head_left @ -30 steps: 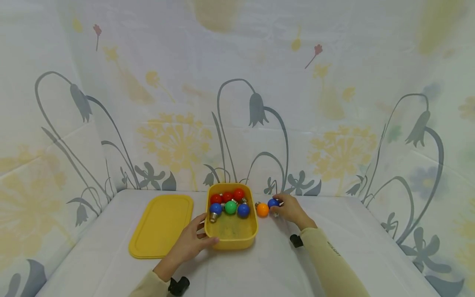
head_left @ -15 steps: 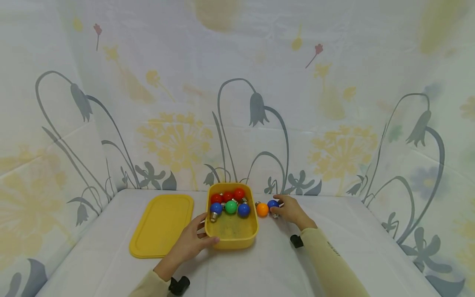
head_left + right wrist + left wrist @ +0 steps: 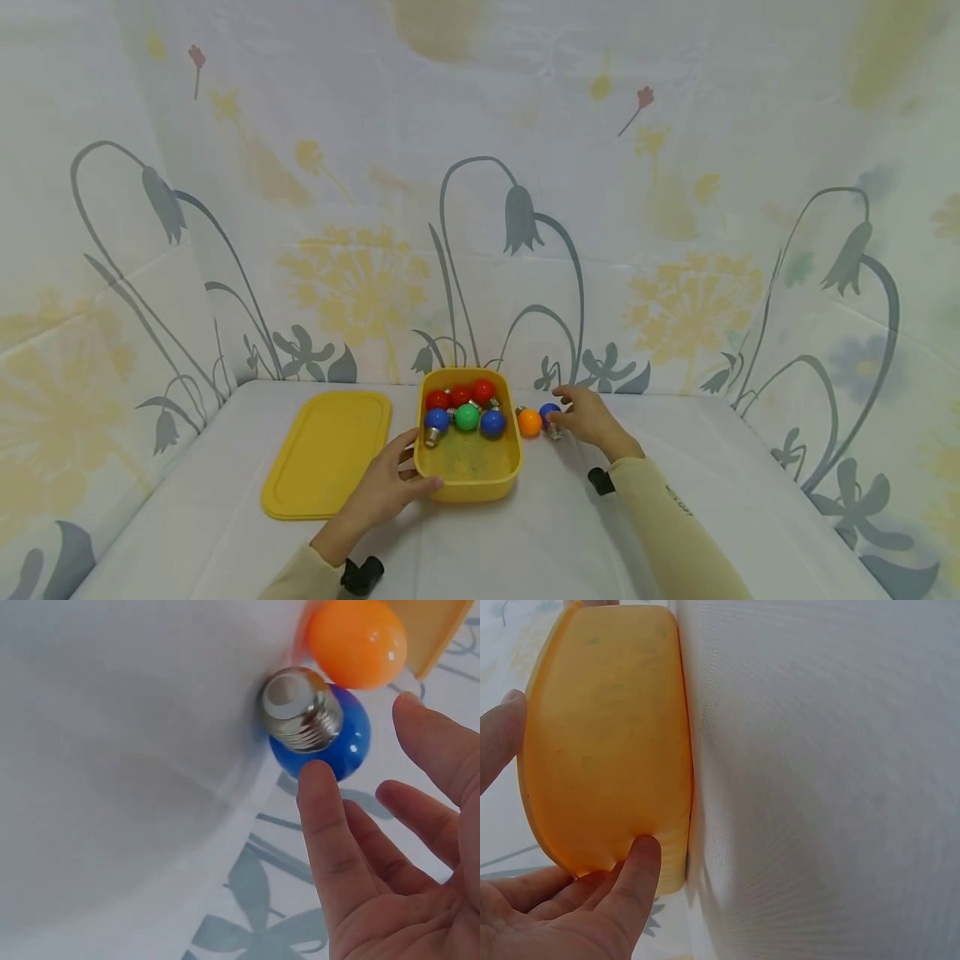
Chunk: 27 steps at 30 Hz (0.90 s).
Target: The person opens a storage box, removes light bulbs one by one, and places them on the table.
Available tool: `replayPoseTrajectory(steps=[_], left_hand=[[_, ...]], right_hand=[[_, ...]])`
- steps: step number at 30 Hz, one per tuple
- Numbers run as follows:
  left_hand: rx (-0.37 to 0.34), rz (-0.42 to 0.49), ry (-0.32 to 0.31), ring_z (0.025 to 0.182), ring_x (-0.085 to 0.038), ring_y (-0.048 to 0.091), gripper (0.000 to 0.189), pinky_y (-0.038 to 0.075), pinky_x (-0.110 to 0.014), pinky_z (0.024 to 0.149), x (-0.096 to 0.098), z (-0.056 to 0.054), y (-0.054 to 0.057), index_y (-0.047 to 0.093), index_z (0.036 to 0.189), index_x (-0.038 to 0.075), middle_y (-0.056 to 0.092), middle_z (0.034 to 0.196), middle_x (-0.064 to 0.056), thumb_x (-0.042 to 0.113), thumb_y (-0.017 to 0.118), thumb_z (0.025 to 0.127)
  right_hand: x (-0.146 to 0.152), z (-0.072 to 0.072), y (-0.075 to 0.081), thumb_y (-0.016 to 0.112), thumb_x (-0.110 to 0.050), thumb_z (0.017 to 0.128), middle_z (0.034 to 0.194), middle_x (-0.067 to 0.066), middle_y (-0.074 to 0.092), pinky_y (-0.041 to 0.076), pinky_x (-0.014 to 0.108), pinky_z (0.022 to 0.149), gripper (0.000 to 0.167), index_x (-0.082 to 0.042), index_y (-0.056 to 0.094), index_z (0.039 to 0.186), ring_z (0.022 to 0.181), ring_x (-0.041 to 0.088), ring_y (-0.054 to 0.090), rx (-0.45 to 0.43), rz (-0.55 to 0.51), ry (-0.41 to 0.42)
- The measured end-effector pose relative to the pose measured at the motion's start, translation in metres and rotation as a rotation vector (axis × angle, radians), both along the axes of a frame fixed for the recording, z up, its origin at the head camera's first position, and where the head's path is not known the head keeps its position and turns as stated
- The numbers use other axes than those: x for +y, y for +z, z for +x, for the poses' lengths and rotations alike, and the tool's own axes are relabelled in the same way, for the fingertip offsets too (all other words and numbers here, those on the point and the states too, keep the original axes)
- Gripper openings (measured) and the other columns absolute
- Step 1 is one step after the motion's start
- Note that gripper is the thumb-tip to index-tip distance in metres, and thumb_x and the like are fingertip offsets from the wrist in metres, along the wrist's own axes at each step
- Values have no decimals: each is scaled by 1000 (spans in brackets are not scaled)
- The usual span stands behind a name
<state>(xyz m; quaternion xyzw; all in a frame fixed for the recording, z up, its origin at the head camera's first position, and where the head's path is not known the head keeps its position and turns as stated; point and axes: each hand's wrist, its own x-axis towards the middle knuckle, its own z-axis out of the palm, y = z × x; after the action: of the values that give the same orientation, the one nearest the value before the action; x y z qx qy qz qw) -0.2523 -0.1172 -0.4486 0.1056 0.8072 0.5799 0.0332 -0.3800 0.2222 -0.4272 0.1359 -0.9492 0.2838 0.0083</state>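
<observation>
My left hand (image 3: 382,487) lies at the near left corner of a yellow plastic container (image 3: 480,493), fingertips on its side wall (image 3: 615,750). Inside the container sit several light bulbs: red bulbs (image 3: 483,390) at the back, a green bulb (image 3: 467,417) and two blue ones. Outside its right wall an orange bulb (image 3: 529,422) rests on the table beside another blue bulb (image 3: 352,739). That blue bulb shows its metal screw base toward the right wrist camera. Around it my right hand (image 3: 588,417) has its fingers spread, one fingertip right at the bulb's edge.
A flat yellow lid (image 3: 326,454) lies on the white-covered table (image 3: 540,542), left of the container. Behind the table hangs a flower-printed cloth (image 3: 360,167). Each wrist wears a small black camera (image 3: 362,576).
My right fingers have spread apart from the blue bulb they were pinching. That bulb has shifted slightly left, closer to the orange one. The left hand and the container stay in place.
</observation>
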Motion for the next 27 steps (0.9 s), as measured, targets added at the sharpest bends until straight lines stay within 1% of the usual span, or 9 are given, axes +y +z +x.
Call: replayPoseTrajectory(steps=[3, 6, 9, 13, 15, 19, 21, 24, 27], left_hand=[[-12, 2, 2, 124, -40, 48, 90, 50, -40, 94, 0, 0, 0, 27, 147, 0, 37, 145, -24, 27, 79, 79], [-26, 2, 6, 123, -39, 49, 90, 50, -40, 93, 1, -1, 0, 27, 147, 0, 38, 144, -24, 27, 79, 79], [-34, -4, 12, 122, -39, 50, 90, 50, -40, 93, 1, -1, 0, 27, 147, 1, 38, 144, -24, 27, 79, 79], [-33, -10, 20, 123, -39, 49, 89, 50, -40, 93, 2, 0, 0, 28, 147, 1, 39, 144, -23, 26, 79, 79], [-32, -9, 22, 123, -39, 49, 89, 50, -41, 93, 2, 0, 0, 28, 147, 1, 39, 144, -23, 26, 79, 79], [-32, -12, 16, 123, -39, 50, 89, 50, -41, 93, 1, 0, 0, 28, 147, 0, 39, 144, -24, 26, 79, 79], [-34, -19, 15, 123, -39, 50, 89, 50, -41, 93, 2, 0, -1, 28, 147, 0, 39, 144, -23, 26, 79, 79], [-41, -20, 18, 122, -39, 50, 90, 51, -41, 92, 2, 0, 0, 28, 147, 1, 38, 144, -23, 27, 79, 79], [-46, -15, 27, 122, -39, 50, 90, 51, -40, 92, 2, 0, 0, 28, 147, 1, 38, 144, -23, 27, 80, 79]], right_hand=[[-6, 3, 5, 71, -22, 86, 117, 19, 61, 55, 41, 81, 45, -2, 58, 125, 96, 28, 62, 31, -7, 29], [-16, 6, 10, 72, -20, 86, 117, 16, 61, 55, 39, 80, 44, -2, 60, 124, 93, 25, 62, 69, -28, 66], [-29, 11, 17, 73, -20, 85, 115, 11, 62, 55, 37, 80, 44, -2, 61, 123, 91, 22, 61, 105, -34, 90], [-47, 17, 24, 73, -21, 86, 112, 9, 62, 54, 38, 82, 41, -3, 62, 121, 93, 22, 60, 136, -35, 151], [-55, 18, 24, 72, -20, 86, 112, 11, 61, 54, 39, 84, 41, -2, 62, 122, 95, 25, 59, 146, -34, 205], [-66, 18, 20, 71, -23, 87, 114, 12, 59, 52, 38, 87, 44, -4, 60, 124, 98, 27, 58, 150, 20, 293], [-70, 18, 18, 71, -25, 87, 114, 13, 58, 50, 37, 88, 45, -5, 60, 125, 97, 28, 56, 147, 54, 320], [-76, 17, 17, 72, -25, 87, 114, 13, 57, 49, 41, 90, 45, -5, 60, 125, 98, 30, 55, 150, 85, 347], [-83, 16, 17, 73, -26, 86, 122, 11, 55, 47, 43, 97, 46, -8, 60, 126, 107, 28, 55, 147, 111, 360]])
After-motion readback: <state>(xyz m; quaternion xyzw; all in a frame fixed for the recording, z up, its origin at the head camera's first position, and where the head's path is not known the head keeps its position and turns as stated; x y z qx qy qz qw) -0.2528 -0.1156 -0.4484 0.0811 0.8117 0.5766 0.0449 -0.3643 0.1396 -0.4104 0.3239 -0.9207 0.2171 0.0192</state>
